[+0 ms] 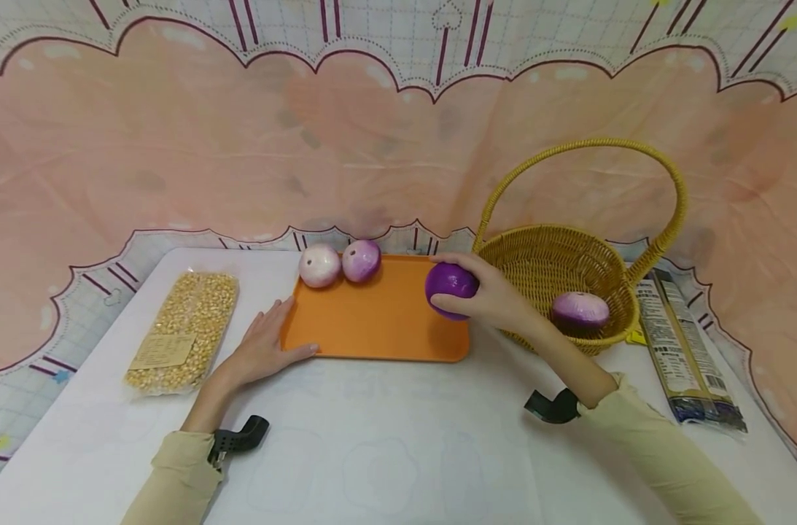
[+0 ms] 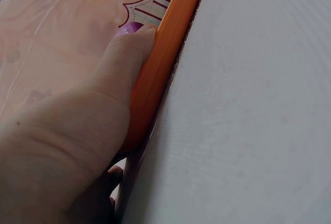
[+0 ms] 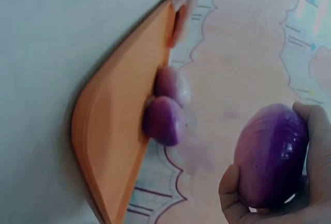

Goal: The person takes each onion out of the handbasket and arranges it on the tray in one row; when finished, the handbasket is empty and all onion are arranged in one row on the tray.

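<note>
My right hand [image 1: 496,295] holds a glossy purple onion-like vegetable [image 1: 449,290] above the right end of an orange tray [image 1: 372,321]. In the right wrist view, thumb and fingers wrap this oval purple vegetable [image 3: 271,157], paler on one side. My left hand [image 1: 263,346] rests against the tray's left end, its fingers along the left edge and its thumb on the front rim. The left wrist view shows that thumb [image 2: 129,53] lying against the orange rim [image 2: 160,63]. Two similar vegetables, one whitish-pink [image 1: 319,265] and one purple-and-white [image 1: 362,261], sit together at the tray's back left.
Right of the tray stands a yellow woven basket [image 1: 536,244] with a tall arched handle; one purple-and-white vegetable [image 1: 580,310] lies inside. A packaged bag [image 1: 690,350] lies beyond it. At the left is a clear bag of yellow corn kernels [image 1: 188,321]. A patterned cloth hangs behind the white table.
</note>
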{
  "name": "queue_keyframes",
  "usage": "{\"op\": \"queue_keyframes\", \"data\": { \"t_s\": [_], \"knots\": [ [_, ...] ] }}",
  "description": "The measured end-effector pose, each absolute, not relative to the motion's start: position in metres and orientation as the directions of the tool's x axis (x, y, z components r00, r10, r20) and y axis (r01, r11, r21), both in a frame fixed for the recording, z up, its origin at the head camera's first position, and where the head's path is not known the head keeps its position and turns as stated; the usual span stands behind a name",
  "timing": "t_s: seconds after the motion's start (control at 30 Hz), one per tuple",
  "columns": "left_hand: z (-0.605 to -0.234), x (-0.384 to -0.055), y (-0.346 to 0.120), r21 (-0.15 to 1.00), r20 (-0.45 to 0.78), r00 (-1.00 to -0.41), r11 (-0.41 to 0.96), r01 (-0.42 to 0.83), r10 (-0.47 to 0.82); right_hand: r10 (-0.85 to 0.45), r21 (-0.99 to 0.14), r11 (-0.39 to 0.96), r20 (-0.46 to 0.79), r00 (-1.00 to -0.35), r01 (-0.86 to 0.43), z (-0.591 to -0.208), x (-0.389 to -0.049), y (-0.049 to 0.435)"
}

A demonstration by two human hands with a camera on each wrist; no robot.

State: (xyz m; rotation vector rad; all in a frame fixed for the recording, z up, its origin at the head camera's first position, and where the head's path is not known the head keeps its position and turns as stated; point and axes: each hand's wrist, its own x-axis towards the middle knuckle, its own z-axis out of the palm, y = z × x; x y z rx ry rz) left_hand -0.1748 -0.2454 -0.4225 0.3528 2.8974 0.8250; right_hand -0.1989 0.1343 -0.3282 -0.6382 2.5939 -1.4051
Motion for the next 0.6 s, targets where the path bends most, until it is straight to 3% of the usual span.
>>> {"op": "queue_keyframes", "data": {
  "t_s": [0.6],
  "knots": [
    [-0.423,-0.177,-0.246,0.522,-0.051,-0.968,0.832,0.186,0.248,-0.283,-0.864,0.470,0.046,-0.958,-0.180,-0.338,-0.211,0.103]
  ]
}}
